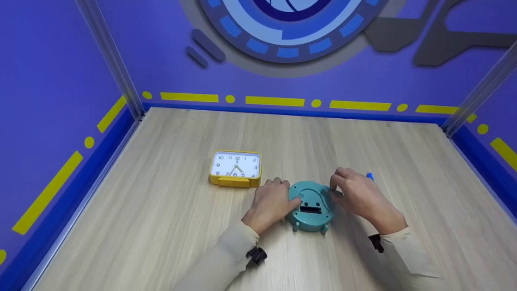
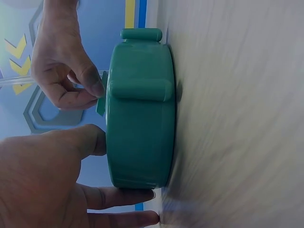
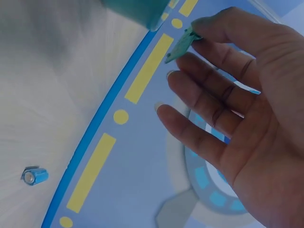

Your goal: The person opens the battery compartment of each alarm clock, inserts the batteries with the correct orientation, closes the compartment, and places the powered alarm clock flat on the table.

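Note:
A round teal alarm clock [image 1: 310, 220] lies face down on the table, its back showing an uncovered battery slot and its small feet turned toward me. My left hand [image 1: 271, 201] grips the clock by its left side, thumb on the back and fingers against the rim. At the clock's right edge, my right hand [image 1: 359, 195] pinches a small green battery cover [image 3: 183, 46] between thumb and index finger. In the right wrist view the other fingers are loosely bent. A blue battery [image 3: 37, 176] lies on the table beyond the right hand, mostly hidden in the head view.
To the left of the teal clock, a yellow rectangular alarm clock [image 1: 235, 165] lies face up. The wooden table [image 1: 161, 202] is bounded by blue panels [image 1: 274, 89] at the back and both sides, with metal posts at the corners.

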Motion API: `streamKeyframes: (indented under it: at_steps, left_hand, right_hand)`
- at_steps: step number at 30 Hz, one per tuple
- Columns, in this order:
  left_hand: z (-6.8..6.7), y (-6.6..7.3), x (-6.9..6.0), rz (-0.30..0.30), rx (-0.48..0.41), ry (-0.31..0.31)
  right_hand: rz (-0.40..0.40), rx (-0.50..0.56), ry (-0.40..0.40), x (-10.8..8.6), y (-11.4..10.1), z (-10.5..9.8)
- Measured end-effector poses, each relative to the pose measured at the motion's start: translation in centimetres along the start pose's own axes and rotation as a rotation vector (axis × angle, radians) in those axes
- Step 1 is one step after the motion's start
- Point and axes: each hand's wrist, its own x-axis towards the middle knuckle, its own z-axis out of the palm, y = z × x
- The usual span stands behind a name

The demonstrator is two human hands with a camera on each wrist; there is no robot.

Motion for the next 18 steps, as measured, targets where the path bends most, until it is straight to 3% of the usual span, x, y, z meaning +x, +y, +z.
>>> streamKeyframes:
  at_steps: [8,18]
  left_hand:
    - [0.2,0.2,0.0,-0.023,0.013,0.028]
    - [0.3,0.5,0.1,-0.065,-0.022,0.052]
  right_hand:
    - [0.084,-0.008,-0.013,-0.3,1.0,0.2]
    - [0.144,-0.004,-0.094,-0.7,2.1,1.0]
